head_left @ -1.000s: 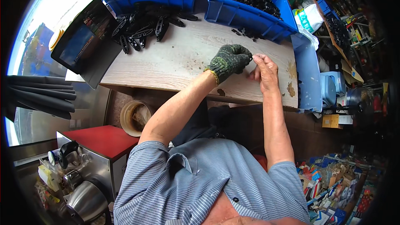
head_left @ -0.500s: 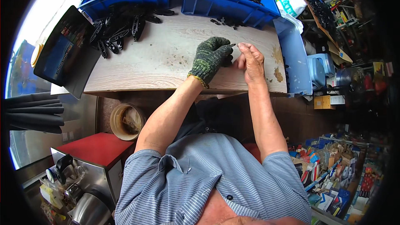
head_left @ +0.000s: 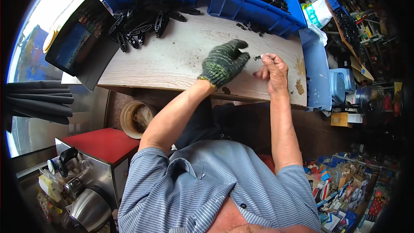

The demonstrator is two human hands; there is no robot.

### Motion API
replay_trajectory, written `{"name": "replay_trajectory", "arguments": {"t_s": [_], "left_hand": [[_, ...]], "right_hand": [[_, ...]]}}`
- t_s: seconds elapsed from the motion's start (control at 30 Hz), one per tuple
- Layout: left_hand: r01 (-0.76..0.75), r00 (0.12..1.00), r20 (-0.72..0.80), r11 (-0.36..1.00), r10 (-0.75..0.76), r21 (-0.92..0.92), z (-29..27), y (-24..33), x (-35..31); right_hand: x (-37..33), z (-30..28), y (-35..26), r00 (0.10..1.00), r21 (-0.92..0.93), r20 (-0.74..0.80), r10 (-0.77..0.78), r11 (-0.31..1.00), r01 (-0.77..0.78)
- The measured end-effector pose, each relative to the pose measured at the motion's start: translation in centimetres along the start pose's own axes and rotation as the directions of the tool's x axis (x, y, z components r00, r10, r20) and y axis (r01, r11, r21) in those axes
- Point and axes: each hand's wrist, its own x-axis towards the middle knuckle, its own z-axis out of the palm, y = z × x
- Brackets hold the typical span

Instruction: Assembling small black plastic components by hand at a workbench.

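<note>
The black part (head_left: 258, 58) was above the right side of the bench (head_left: 151, 67), its long axis running roughly sideways, its free end pointing left toward the gloved left hand (head_left: 223, 61). The right hand's (head_left: 277, 72) grip was closed on its other end between thumb and forefinger, the forearm nearly upright in view. The left grip was open, thumb and fingers parted and facing the part, the forearm slanting up rightward. Beyond lay black bits (head_left: 254, 29) beside the right bin (head_left: 243, 12); a dark pile (head_left: 144, 15) lay farther left, near the tablet (head_left: 79, 39).
</note>
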Motion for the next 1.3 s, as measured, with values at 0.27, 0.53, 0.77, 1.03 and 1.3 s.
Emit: {"name": "replay_trajectory", "arguments": {"t_s": [0.27, 0.53, 0.77, 1.03, 1.3], "left_hand": [[0.204, 0.969, -0.247, 0.498, 0.022, 0.843, -12.2, -3.0, 5.6], [0.045, 0.984, -0.116, 0.431, 0.138, 0.901, -11.3, -4.2, 3.3], [-0.098, 0.993, 0.045, 0.554, 0.108, 0.827, -10.0, -0.8, 0.6], [-0.136, 0.976, 0.082, 0.267, 0.201, 0.954, -13.2, -3.0, 3.7], [-0.275, 0.936, 0.091, 0.542, 0.341, 0.794, -8.3, -3.4, 2.3]], "right_hand": [[0.1, 0.4, 0.1, 0.999, 0.02, -0.002, -0.054, 0.998, 0.054], [0.2, 0.5, 0.3, 0.998, 0.041, -0.025, -0.055, 0.998, 0.056], [0.0, 0.5, 0.4, 0.996, 0.034, -0.045, -0.074, 0.997, 0.075], [0.0, 0.5, 0.5, 0.994, 0.034, -0.033, -0.106, 0.994, 0.107], [0.0, 0.7, 0.6, 0.995, 0.057, -0.061, -0.081, 0.995, 0.084]]}}
